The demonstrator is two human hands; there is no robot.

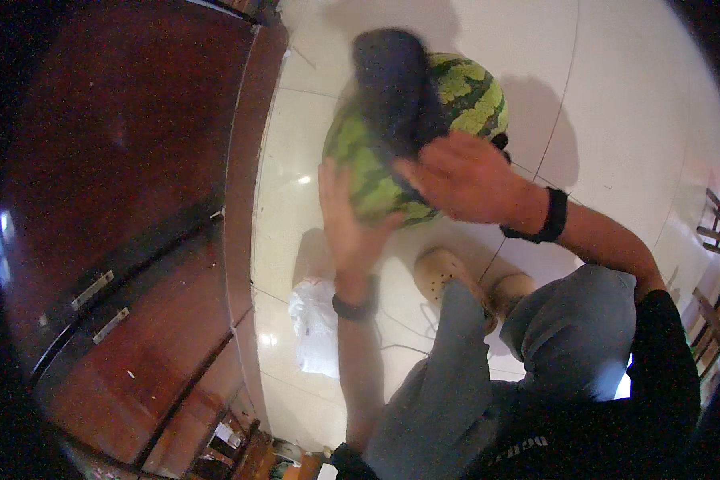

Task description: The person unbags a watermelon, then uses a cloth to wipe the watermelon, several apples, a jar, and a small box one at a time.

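Note:
A big striped green watermelon (468, 96) is held up in front of me above the white tiled floor (616, 120). My left hand (346, 220) presses flat against its lower left side. My right hand (464, 180) lies on its lower right front, pressing a dark cloth (392, 84) that drapes over the top and middle of the melon. Both wrists wear black bands. Below the melon I see my grey trousers (568, 336) and two beige clogs (440, 272).
A dark red wooden cabinet (128, 200) with metal handles fills the left side. A white plastic bag (316, 324) lies on the floor beside my left forearm. Wooden chair parts (712, 224) show at the right edge.

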